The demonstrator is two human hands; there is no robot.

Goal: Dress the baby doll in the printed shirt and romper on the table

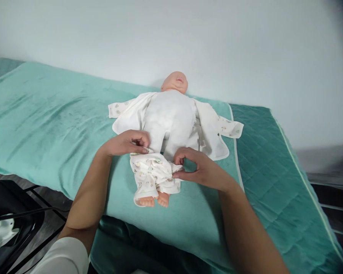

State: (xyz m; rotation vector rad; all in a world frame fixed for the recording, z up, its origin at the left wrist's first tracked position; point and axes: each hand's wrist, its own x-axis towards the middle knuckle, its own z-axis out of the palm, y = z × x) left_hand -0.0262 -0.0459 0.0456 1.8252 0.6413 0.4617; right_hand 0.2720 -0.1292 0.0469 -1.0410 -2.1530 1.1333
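Observation:
A baby doll (171, 114) lies on its back, its head toward the wall and its feet toward me. Its torso and upper legs are white cloth. Spread open beneath it is a white printed shirt (214, 140), both sleeves stretched outward. White printed baby pants (153, 169) are bunched around the lower legs, and the bare feet poke out below. My left hand (131, 142) pinches the waistband on the left side. On the right side, my right hand (196, 167) pinches the waistband between thumb and fingers.
A light green blanket (45, 110) covers the bed under the doll. Darker quilted bedding (274, 171) shows at the right. A white wall (131, 38) rises behind. At the lower left stands a black chair (25, 228) with a white cloth item (1, 232) on it.

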